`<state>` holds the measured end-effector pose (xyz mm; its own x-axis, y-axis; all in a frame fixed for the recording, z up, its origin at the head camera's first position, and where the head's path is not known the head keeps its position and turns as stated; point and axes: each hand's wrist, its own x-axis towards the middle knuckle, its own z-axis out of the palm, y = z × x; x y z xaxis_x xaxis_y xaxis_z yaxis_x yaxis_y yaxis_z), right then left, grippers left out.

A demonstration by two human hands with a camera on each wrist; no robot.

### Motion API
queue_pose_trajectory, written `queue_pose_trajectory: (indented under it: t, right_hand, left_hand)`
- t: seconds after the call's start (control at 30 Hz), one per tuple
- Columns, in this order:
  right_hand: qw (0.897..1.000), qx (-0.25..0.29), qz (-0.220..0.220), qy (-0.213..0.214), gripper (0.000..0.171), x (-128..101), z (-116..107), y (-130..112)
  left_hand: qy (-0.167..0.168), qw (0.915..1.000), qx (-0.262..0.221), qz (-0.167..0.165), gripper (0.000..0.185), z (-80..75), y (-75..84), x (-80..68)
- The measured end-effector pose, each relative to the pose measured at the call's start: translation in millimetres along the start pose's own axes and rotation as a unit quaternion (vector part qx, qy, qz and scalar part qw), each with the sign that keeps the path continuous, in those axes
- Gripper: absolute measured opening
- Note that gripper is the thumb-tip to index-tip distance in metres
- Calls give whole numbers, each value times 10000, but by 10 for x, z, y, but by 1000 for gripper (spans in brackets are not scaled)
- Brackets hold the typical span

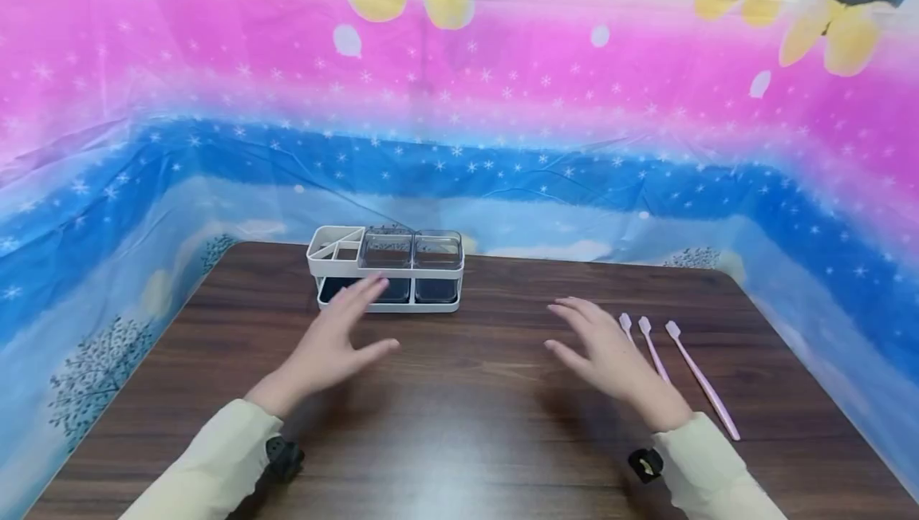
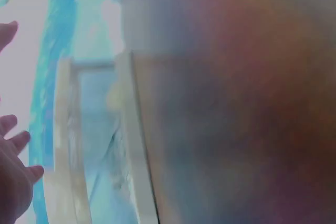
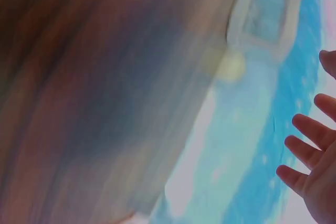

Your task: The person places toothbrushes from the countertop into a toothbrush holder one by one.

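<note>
White organizer (image 1: 385, 271) just beyond spread left hand (image 1: 334, 342), pink toothbrushes (image 1: 700, 377) beside spread right hand (image 1: 610, 352)

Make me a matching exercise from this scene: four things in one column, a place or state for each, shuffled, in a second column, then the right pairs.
Things
1. left hand
2. right hand
3. toothbrushes
4. organizer

Places or states
A. lying flat on the table, near its right edge
B. open, in front of the organizer
C. standing at the far edge of the table, left of centre
D. open, just left of the toothbrushes

Pairs: 1-B, 2-D, 3-A, 4-C
</note>
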<state>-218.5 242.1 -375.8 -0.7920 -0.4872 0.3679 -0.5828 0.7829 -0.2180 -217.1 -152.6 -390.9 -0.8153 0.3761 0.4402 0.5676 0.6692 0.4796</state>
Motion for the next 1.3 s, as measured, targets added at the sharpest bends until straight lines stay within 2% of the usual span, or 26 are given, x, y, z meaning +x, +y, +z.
queue_pose_trajectory:
  t: [0.1, 0.2, 0.33, 0.47, 0.6, 0.7, 0.77, 0.83, 1.03, 1.3]
  right_hand:
    - [9991, 47, 227, 364, 47, -102, -139, 162]
    - [9970, 22, 513, 582, 41, -227, -260, 331]
    - [9911, 39, 1131, 707, 39, -425, -371, 576]
    - [9800, 126, 1855, 714, 42, -644, -427, 844]
    - [9648, 412, 2524, 621, 47, -841, -441, 1080]
    - [9507, 696, 2998, 391, 51, -952, -441, 1214]
    - [9440, 703, 3219, 172, 52, -999, -433, 1287]
    - [9413, 598, 3321, -56, 52, -1024, -423, 1359]
    - [9430, 166, 3281, -540, 46, -1019, -374, 1537]
    - [9296, 373, 3535, -969, 50, -919, -223, 1597]
  left_hand:
    - [434, 9978, -449, -241, 86, -154, -123, 64]
    - [562, 9931, -841, -585, 87, -311, -250, 123]
    - [456, 9831, -1401, -1084, 90, -476, -419, 194]
    - [309, 9714, -1892, -1404, 93, -564, -591, 275]
    - [146, 9584, -2312, -1666, 95, -584, -733, 341]
    - [51, 9532, -2424, -1804, 95, -563, -820, 374]
    - [29, 9503, -2487, -1875, 94, -543, -859, 392]
    - [4, 9478, -2538, -1933, 92, -524, -889, 415]
    - [-94, 9380, -2722, -2144, 89, -492, -942, 490]
    - [-329, 9361, -2568, -2380, 87, -518, -940, 475]
